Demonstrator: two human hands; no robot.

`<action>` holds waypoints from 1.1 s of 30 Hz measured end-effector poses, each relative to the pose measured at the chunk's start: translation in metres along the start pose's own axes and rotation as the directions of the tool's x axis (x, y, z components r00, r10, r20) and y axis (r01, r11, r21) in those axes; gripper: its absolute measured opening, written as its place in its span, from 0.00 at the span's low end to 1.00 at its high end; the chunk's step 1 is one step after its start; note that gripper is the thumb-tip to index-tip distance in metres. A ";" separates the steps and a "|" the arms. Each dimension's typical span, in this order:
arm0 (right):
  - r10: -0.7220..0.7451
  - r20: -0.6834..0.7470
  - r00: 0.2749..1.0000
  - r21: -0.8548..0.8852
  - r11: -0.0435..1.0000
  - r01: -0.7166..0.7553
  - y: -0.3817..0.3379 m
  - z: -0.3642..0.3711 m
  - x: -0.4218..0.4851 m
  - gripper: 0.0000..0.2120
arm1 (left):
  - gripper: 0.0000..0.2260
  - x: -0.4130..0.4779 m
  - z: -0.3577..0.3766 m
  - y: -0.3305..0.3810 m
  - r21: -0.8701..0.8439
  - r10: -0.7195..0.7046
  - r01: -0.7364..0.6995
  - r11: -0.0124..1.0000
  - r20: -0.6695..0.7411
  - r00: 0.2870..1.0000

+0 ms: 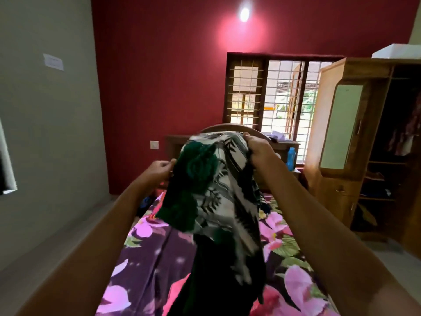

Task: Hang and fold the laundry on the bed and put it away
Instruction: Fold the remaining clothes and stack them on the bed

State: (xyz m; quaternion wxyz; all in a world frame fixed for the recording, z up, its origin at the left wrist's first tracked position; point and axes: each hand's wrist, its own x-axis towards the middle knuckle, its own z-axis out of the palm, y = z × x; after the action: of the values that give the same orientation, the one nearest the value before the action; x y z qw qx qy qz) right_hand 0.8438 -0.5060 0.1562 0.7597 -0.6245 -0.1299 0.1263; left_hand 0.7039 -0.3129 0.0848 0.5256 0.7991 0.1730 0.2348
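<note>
I hold up a green, black and white leaf-print garment (218, 197) above the bed (145, 252), which has a purple floral sheet. My left hand (159, 168) pinches the garment's left edge at mid height. My right hand (256, 148) grips its top right edge, higher up. The cloth hangs down between my arms, its dark lower part reaching toward the bed's near end. Other dark clothes (145, 201) lie on the bed's far left, mostly hidden behind the garment.
A wooden wardrobe (355, 142) stands open at the right, with shelves and hanging clothes inside. A barred window (280, 96) sits in the red wall behind the headboard. A blue bottle (291, 158) stands by the window. A grey wall runs along the left.
</note>
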 end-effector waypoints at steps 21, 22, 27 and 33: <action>0.051 -0.004 0.999 0.426 0.904 -0.045 0.015 -0.030 0.051 0.11 | 0.09 0.013 0.023 -0.017 -0.338 -0.293 0.282 0.898 0.018 0.956; 0.058 0.009 0.998 0.420 0.906 -0.056 0.019 -0.034 0.052 0.11 | 0.10 0.021 0.019 -0.014 -0.414 -0.275 0.215 0.884 -0.089 0.957; 0.053 -0.060 0.997 0.299 0.954 -0.032 0.050 -0.049 0.059 0.13 | 0.17 0.044 0.008 0.020 -0.655 -0.238 0.080 0.751 -0.155 0.959; 0.138 -0.018 0.990 -0.803 0.589 -0.096 0.075 -0.073 0.048 0.07 | 0.15 0.060 0.027 0.050 -0.220 0.065 -0.143 0.965 -0.326 0.943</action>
State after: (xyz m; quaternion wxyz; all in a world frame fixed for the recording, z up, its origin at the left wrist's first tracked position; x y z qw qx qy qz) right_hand 0.9123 -0.5415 0.0713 0.3854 -0.9029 -0.1489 0.1185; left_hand 0.7702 -0.3217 0.1332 0.5708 0.6896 0.1824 0.4066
